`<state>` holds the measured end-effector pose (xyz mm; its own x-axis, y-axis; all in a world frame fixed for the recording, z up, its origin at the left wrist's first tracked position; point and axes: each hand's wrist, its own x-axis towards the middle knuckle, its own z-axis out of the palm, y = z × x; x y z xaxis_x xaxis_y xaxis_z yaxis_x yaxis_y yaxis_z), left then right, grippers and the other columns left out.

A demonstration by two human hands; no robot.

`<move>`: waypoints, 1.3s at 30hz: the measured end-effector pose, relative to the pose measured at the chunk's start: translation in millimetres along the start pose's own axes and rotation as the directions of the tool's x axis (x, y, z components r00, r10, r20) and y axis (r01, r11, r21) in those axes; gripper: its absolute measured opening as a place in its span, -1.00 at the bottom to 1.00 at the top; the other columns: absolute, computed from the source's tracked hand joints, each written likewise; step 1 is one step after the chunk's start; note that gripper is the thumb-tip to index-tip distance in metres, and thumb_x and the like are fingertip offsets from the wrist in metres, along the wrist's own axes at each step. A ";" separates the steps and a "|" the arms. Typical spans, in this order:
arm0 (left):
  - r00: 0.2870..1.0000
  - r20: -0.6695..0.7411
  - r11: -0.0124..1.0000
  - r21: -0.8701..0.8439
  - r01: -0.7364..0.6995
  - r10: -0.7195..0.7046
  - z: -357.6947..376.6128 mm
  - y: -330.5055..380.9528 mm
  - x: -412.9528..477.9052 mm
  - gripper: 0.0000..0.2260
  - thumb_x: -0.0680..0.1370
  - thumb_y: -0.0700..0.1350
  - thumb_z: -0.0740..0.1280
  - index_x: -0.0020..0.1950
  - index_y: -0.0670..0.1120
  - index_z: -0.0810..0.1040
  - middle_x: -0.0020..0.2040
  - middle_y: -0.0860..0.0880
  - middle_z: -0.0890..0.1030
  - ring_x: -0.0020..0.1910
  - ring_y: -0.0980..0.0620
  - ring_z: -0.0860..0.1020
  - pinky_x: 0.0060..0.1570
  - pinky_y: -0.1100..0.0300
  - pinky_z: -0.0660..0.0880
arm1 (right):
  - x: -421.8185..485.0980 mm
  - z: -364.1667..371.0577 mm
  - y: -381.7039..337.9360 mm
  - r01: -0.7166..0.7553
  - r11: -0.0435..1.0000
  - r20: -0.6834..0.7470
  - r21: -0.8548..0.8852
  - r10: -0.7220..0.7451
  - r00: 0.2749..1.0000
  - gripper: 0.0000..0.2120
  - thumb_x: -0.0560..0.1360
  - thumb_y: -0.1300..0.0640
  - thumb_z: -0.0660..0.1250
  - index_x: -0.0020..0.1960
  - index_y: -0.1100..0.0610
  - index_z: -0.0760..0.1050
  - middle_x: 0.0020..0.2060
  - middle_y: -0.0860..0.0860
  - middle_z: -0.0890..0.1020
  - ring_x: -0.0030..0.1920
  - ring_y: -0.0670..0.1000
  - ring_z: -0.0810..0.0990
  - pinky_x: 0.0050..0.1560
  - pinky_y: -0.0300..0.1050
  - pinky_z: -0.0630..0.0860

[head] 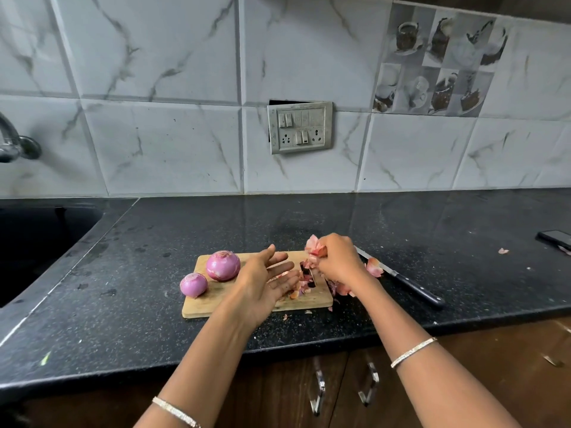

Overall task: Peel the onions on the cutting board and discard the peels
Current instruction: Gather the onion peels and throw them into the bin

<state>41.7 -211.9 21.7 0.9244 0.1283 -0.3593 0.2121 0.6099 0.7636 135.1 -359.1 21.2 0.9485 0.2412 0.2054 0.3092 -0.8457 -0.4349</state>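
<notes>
Two peeled purple onions sit on the left part of the wooden cutting board (200,307): a large onion (223,265) and a small onion (193,284) at the board's left edge. My left hand (265,281) lies open, palm up, over the middle of the board, its fingers straight and pointing right. My right hand (338,261) hovers over the board's right end and grips a bunch of pink onion peels (314,247). More loose peels (301,290) lie on the board between my hands and under my right hand.
A black-handled knife (411,288) lies on the black counter right of the board, with a peel (374,267) against its blade. A phone (556,239) and a stray peel (503,250) sit at far right. A sink (40,242) is at the left.
</notes>
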 end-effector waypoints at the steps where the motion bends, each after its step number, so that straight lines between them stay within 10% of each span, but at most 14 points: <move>1: 0.999 0.017 0.999 -0.029 0.040 -0.039 3.5 1.4 1.4 -0.67 0.70 -0.02 0.22 0.19 -0.29 0.54 0.23 -0.32 0.57 0.07 -0.24 0.60 0.03 -0.02 0.57 | 1.6 -5.9 0.0 -0.013 0.999 -0.006 0.035 0.013 1.000 -0.91 0.52 0.19 0.45 -0.13 0.21 0.65 -0.15 0.12 0.64 -0.08 0.12 0.61 -0.12 -0.05 0.50; 8: 0.959 0.142 0.925 -0.262 0.275 -0.245 31.0 6.1 13.0 -0.56 0.74 0.06 0.09 0.25 -0.33 0.45 0.06 -0.36 0.55 0.12 -0.31 0.54 0.22 -0.14 0.46 | -4.6 -33.9 -26.3 0.073 0.996 0.103 0.055 -0.079 0.992 -0.76 0.49 0.15 0.50 -0.33 0.07 0.57 -0.32 0.06 0.62 -0.18 0.01 0.55 -0.23 -0.12 0.36; 14: 0.953 0.119 0.900 -0.315 0.303 -0.279 35.5 7.7 22.1 -0.58 0.71 -0.14 0.10 -0.21 -0.31 0.57 -0.23 -0.28 0.64 -0.13 -0.19 0.56 -0.01 -0.03 0.50 | -14.9 -40.0 -54.8 0.182 0.979 0.281 -0.086 -0.152 0.947 -0.77 0.43 0.25 0.42 0.05 0.10 0.72 -0.15 0.10 0.71 -0.06 0.13 0.67 -0.12 0.00 0.59; 19: 0.956 0.104 0.892 -0.344 0.293 -0.274 27.5 9.0 26.7 -0.62 0.71 -0.14 0.10 -0.15 -0.31 0.56 -0.32 -0.28 0.64 -0.16 -0.20 0.57 -0.25 -0.08 0.63 | -14.9 -56.7 -63.6 0.217 0.975 0.226 -0.047 -0.202 0.953 -0.58 0.39 0.32 0.49 0.23 0.06 0.66 0.04 0.00 0.69 0.09 -0.02 0.62 0.12 -0.08 0.59; 23: 0.960 0.091 0.891 -0.359 0.280 -0.265 24.2 9.9 29.8 -0.66 0.69 -0.16 0.08 -0.13 -0.23 0.56 -0.24 -0.23 0.62 -0.19 -0.13 0.57 -0.28 -0.05 0.65 | -15.4 -53.2 -64.4 0.232 0.973 0.112 0.002 -0.231 0.966 -0.73 0.32 0.26 0.60 -0.03 0.04 0.71 -0.11 -0.05 0.71 -0.07 -0.06 0.64 0.05 -0.08 0.61; 30: 0.969 0.068 0.886 -0.394 0.245 -0.238 16.9 16.4 25.7 -0.56 0.71 -0.19 0.08 -0.24 -0.32 0.58 -0.21 -0.24 0.64 -0.14 -0.15 0.59 0.12 -0.05 0.53 | -4.3 -43.4 -49.4 0.236 0.959 0.028 0.155 -0.243 0.970 -0.83 0.53 0.22 0.44 0.05 0.02 0.73 -0.10 -0.09 0.74 -0.17 -0.28 0.59 -0.09 -0.44 0.43; 34: 0.975 0.069 0.866 -0.450 0.220 -0.212 5.4 27.4 22.2 -0.64 0.71 -0.19 0.09 -0.12 -0.34 0.55 -0.39 -0.21 0.61 -0.19 -0.11 0.57 0.07 0.00 0.58 | 11.7 -24.7 -37.9 0.157 0.968 -0.100 0.197 -0.139 0.985 -0.84 0.61 0.15 0.34 0.06 0.05 0.71 0.04 -0.06 0.72 0.14 0.00 0.61 0.21 -0.09 0.50; 39: 0.988 0.033 0.870 -0.470 0.147 -0.149 -9.4 42.0 16.2 -0.61 0.72 -0.15 0.08 -0.13 -0.34 0.55 -0.42 -0.21 0.60 -0.20 -0.11 0.54 -0.04 0.04 0.58 | 21.5 23.4 -31.6 0.154 0.978 0.169 0.143 -0.178 0.969 -0.67 0.69 -0.02 0.21 0.38 0.04 0.54 0.34 0.01 0.59 0.35 0.07 0.52 0.32 -0.01 0.44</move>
<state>62.6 -176.9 42.9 0.8923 0.0097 -0.4514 0.1717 0.9174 0.3591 147.4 -316.1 18.8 0.8762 0.4648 0.1278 0.4584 -0.7216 -0.5188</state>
